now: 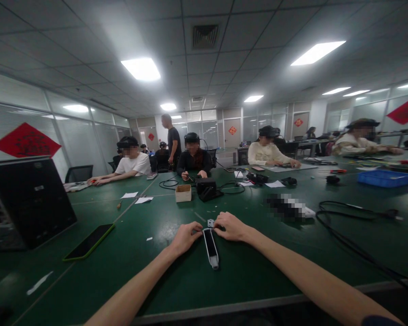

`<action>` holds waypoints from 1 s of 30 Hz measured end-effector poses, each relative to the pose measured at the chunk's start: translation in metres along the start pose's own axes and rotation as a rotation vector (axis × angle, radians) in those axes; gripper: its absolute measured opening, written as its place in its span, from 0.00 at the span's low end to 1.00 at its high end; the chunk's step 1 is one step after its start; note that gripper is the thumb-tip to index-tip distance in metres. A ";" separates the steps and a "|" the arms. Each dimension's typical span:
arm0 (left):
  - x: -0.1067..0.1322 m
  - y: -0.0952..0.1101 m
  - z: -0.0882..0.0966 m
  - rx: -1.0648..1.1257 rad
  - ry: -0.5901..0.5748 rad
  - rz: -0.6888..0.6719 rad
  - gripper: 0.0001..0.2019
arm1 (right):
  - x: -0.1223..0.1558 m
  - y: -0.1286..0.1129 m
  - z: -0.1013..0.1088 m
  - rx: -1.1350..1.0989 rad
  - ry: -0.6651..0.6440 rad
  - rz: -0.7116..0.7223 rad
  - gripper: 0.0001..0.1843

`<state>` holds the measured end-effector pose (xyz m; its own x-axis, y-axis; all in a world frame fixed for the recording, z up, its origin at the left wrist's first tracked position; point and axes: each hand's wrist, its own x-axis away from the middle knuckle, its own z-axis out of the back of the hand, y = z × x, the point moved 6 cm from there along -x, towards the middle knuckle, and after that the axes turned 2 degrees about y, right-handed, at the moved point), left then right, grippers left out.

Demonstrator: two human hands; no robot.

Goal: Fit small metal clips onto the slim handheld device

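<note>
A long narrow black and white device [211,248] lies on the green table [177,280], pointing towards me. My left hand [185,237] has its fingers curled against the device's far end from the left. My right hand [229,226] pinches the same far end from the right. Just beyond the fingertips sits a small white part [210,222]. Whether either hand also holds a small piece is hidden.
A phone in a green case [88,242] lies at my left, beside a black computer case [29,199]. A small cardboard box [183,193], a black unit [206,187] and black cables [357,246] sit further out. Several people sit at the far side. A blue tray [385,178] stands far right.
</note>
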<state>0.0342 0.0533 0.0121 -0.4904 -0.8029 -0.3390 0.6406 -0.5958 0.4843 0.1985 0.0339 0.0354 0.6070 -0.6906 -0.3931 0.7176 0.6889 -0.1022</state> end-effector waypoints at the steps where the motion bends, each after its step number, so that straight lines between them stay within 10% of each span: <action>1: 0.000 0.000 0.000 -0.018 -0.007 -0.002 0.10 | -0.001 0.007 0.004 0.009 0.025 -0.019 0.10; 6: 0.001 -0.002 0.005 -0.116 -0.005 0.004 0.11 | -0.001 0.067 0.016 0.090 0.140 -0.274 0.13; 13: 0.006 0.006 0.012 -0.165 -0.061 -0.029 0.09 | -0.011 0.115 -0.011 0.090 -0.127 -0.374 0.12; 20: 0.005 0.007 0.010 -0.165 -0.053 -0.032 0.09 | -0.030 0.113 -0.018 0.104 -0.205 -0.391 0.08; 30: 0.005 0.007 0.009 -0.182 -0.037 -0.051 0.08 | -0.023 0.058 -0.004 0.120 0.010 -0.242 0.08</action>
<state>0.0310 0.0458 0.0210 -0.5447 -0.7720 -0.3276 0.7090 -0.6325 0.3118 0.2250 0.0908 0.0343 0.4104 -0.8293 -0.3793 0.8769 0.4730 -0.0856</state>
